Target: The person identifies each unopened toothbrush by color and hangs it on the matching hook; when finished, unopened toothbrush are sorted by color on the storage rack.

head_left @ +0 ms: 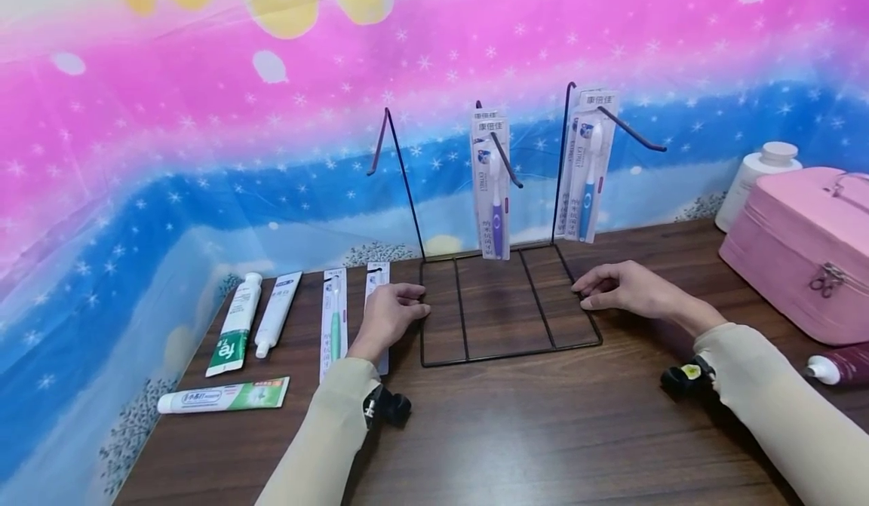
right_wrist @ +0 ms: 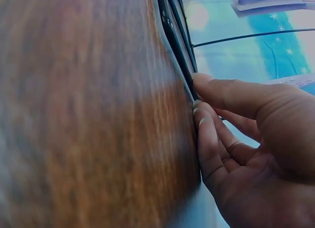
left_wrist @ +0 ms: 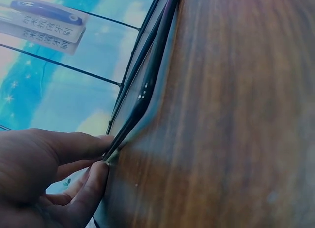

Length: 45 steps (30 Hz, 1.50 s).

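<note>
A black wire display rack (head_left: 511,357) stands on the table, with upright wires and hooks at its back. My left hand (head_left: 388,316) pinches the wire at the left side of its base between thumb and fingers. On the opposite side my right hand (head_left: 633,289) pinches the right base wire; thumb and fingertips meet at it in the right wrist view. Packaged purple toothbrushes (head_left: 498,223) hang from the middle hook. Packaged blue toothbrushes (head_left: 588,204) hang from the right hook. The left hook (head_left: 378,144) carries nothing. Behind my left hand lies a packaged toothbrush (head_left: 377,274), partly hidden.
A packaged green toothbrush (head_left: 336,317) lies left of my left hand. Farther left are three toothpaste tubes, one green and white (head_left: 231,348). At right stand a pink case (head_left: 781,257) and a white bottle (head_left: 747,182), with a dark red tube (head_left: 845,365) in front.
</note>
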Tool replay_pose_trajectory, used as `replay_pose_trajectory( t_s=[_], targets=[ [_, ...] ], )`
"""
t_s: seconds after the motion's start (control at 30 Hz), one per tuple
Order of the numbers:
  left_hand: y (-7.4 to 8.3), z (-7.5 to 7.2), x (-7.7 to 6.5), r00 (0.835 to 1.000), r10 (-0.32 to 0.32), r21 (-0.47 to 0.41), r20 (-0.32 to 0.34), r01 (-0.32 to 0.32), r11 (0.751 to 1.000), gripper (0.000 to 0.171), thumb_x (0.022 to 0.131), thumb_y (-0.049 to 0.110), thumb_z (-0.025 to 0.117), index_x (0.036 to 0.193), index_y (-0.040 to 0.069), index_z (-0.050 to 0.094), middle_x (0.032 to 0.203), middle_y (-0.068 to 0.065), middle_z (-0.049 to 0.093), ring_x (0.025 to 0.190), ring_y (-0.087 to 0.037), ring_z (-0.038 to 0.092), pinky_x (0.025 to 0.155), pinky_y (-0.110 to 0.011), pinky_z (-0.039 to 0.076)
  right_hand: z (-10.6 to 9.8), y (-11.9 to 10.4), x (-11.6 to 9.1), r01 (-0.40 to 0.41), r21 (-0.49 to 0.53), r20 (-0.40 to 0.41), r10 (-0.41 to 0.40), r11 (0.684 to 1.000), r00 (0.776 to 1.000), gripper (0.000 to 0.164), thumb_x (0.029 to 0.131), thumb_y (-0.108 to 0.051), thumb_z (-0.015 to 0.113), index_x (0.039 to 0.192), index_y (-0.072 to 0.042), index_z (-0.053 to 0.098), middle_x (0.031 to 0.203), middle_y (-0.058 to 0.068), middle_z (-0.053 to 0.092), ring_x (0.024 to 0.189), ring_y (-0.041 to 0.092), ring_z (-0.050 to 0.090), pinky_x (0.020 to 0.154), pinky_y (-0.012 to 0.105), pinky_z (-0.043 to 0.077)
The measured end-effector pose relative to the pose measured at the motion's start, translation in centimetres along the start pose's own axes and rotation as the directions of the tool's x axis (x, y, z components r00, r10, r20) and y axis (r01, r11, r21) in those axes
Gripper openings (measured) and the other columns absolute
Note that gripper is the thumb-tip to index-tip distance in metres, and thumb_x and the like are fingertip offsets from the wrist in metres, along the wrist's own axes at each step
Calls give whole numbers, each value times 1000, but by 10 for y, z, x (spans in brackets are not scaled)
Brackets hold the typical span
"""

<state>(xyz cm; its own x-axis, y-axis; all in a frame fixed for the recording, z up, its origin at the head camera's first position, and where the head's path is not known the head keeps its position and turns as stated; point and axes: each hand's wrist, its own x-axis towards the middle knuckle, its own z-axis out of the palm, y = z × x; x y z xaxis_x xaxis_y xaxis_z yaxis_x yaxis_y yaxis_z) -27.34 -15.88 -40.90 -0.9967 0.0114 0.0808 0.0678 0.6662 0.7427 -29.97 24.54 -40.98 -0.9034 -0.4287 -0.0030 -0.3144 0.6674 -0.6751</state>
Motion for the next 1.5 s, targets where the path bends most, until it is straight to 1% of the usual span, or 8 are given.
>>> replay_pose_trajectory(
  t_s=[0.13, 0.37, 0.53, 0.77, 1.07, 1.17, 1.33, 1.5],
  targets=[
    [1, -1, 2, 1000, 5, -7, 14, -5, 1000, 33, 84, 15, 76, 117, 9, 71, 103, -6, 70, 94, -20, 65, 78, -35, 52, -1, 0, 0, 3, 5, 0, -3, 1000, 1000, 29, 88, -33, 73, 114, -20, 70, 110, 1, 67, 91, 19, 58, 78, 36, 46],
    [-1, -4, 0, 998, -37, -69, 49, 40, 997, 33, 86, 18, 75, 118, 12, 71, 107, -6, 69, 94, -19, 64, 79, -36, 52, 1, -1, -2, 10, 24, 13, -10, 1000, 1000, 29, 88, -30, 72, 115, -18, 70, 111, 1, 67, 91, 20, 58, 79, 37, 46],
    [0, -9, 1, 999, -28, -81, 45, 32, 996, 33, 86, 19, 75, 118, 12, 70, 107, -3, 69, 94, -17, 64, 78, -35, 53, 1, -1, 0, 14, 19, 2, -14, 1000, 1000, 27, 88, -29, 73, 113, -18, 70, 109, 1, 67, 89, 20, 57, 77, 37, 46],
    [4, -26, 1, 998, -9, -86, 66, 15, 996, 38, 89, 29, 72, 123, 14, 67, 115, -3, 66, 100, -20, 63, 83, -39, 52, 2, 0, 1, 5, 18, -3, -5, 1000, 1000, 28, 87, -28, 74, 113, -18, 71, 107, 0, 68, 89, 19, 58, 76, 36, 46],
    [10, -61, 2, 999, -32, -206, 9, 33, 978, 38, 89, 33, 71, 124, 20, 66, 122, -3, 59, 105, -23, 61, 93, -46, 46, 3, 0, 2, 19, 21, -3, -19, 1000, 1000, 29, 87, -29, 74, 113, -18, 70, 106, 0, 68, 88, 19, 59, 75, 35, 47],
    [8, -65, 8, 998, -55, -216, -35, 46, 975, 38, 90, 31, 71, 125, 18, 65, 123, -4, 59, 107, -24, 59, 93, -45, 47, 3, 1, 1, 17, 29, 0, -17, 999, 1000, 30, 87, -30, 74, 114, -18, 70, 107, -1, 68, 88, 19, 59, 76, 36, 47],
    [0, -65, 19, 981, -131, -143, -142, 111, 984, 41, 89, 24, 72, 126, 10, 65, 121, -9, 62, 110, -27, 57, 91, -44, 47, 4, 4, 2, 19, 43, 8, -19, 999, 1000, 31, 87, -32, 74, 115, -18, 69, 104, -1, 67, 92, 18, 61, 78, 37, 49],
    [-5, -60, 27, 963, -191, -42, -189, 187, 981, 46, 87, 23, 73, 128, 6, 62, 123, -14, 61, 113, -32, 54, 92, -46, 45, 3, 5, 2, 14, 47, 4, -14, 999, 1000, 29, 88, -29, 73, 114, -18, 69, 103, 0, 67, 92, 18, 61, 78, 37, 49]
  ],
)
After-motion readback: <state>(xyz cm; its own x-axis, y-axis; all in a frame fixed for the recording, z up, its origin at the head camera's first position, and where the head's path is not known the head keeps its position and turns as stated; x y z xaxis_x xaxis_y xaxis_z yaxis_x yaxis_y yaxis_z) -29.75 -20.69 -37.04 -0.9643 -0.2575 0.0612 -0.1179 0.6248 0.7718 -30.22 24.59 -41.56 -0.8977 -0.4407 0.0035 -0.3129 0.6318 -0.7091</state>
